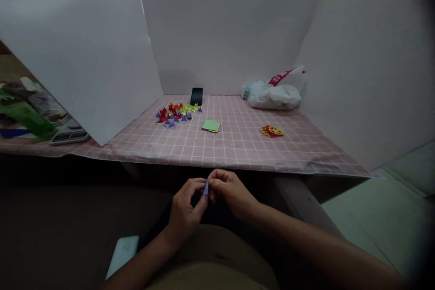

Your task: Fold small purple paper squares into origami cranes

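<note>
A small piece of folded purple paper (205, 187) is pinched between both hands, below the table's front edge. My left hand (188, 207) grips its lower part between thumb and fingers. At its upper end, the thumb and forefinger of my right hand (232, 191) press together on the paper. On the table lies a stack of green square paper sheets (211, 126), a yellowish one showing beneath. To its left sits a cluster of small folded paper figures (175, 114) in red, orange, yellow and purple.
A dark phone (196, 96) leans near the back panel. Toward the back right rests a white plastic bag (275, 95); red and yellow cut-out pieces (272, 131) lie nearer. White panels (224, 31) enclose the pink checked table (238, 149). A kitchen scale (70, 136) is at left.
</note>
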Action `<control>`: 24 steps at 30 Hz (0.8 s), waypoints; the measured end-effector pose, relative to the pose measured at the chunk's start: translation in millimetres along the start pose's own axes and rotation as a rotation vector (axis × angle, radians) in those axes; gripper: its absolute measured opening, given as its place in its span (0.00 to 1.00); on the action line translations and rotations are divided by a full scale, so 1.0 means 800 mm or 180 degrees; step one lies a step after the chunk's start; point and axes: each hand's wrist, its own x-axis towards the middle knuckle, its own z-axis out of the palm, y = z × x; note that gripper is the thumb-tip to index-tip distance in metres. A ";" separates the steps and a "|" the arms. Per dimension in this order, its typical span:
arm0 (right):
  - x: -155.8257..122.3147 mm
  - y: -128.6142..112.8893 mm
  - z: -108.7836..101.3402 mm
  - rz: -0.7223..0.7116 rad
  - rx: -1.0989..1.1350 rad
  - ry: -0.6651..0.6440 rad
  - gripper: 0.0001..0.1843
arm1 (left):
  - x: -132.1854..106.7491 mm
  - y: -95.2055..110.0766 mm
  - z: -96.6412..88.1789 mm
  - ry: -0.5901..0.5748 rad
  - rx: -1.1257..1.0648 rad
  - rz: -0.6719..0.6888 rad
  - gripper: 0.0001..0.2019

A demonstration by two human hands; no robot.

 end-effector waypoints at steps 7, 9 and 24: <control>-0.001 0.006 -0.004 -0.0793 -0.1283 -0.0133 0.04 | 0.000 0.007 -0.006 -0.0002 -0.0415 -0.0686 0.06; -0.002 0.009 -0.005 -0.1259 -0.1759 -0.0141 0.04 | -0.001 0.007 -0.006 0.0070 -0.0408 -0.0827 0.07; -0.002 0.013 -0.007 -0.1512 -0.1966 -0.0204 0.05 | 0.000 0.004 -0.004 0.0093 -0.0524 -0.0984 0.10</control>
